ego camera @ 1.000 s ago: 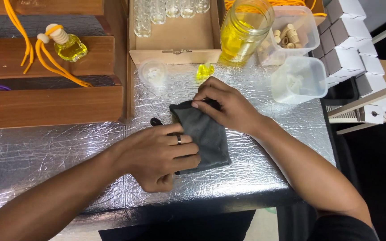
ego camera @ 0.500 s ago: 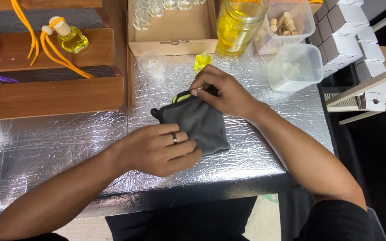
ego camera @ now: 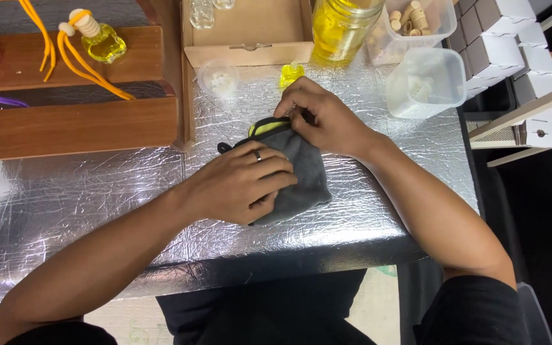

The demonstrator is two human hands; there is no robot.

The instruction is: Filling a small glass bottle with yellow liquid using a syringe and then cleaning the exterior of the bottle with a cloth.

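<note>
Two hands are on a dark grey cloth (ego camera: 301, 172) that lies near the middle of a table covered in crinkled silver foil (ego camera: 97, 198), with a strip of yellow showing at the cloth's far edge. The left hand (ego camera: 241, 185) lies flat over the near half of the cloth, fingers loosely spread and pressing down, a ring on one finger. The right hand (ego camera: 324, 118) is curled at the far edge, its fingertips pinching the cloth where the yellow shows. Just beyond that hand sits a small bottle of yellow liquid (ego camera: 291, 73), and left of it a small clear round cup (ego camera: 218, 78). Farther back stands an open cardboard box (ego camera: 250, 35), with a glass jar of yellow liquid (ego camera: 340, 29) to its right. Right again is a clear plastic tub of wooden caps (ego camera: 416, 19), and nearer, an empty-looking clear tub (ego camera: 426, 83). On the far left, a wooden rack (ego camera: 71, 121) holds another small yellow bottle (ego camera: 100, 41) with orange cords (ego camera: 84, 67). White and brown boxes (ego camera: 506, 32) are stacked at the far right.
</note>
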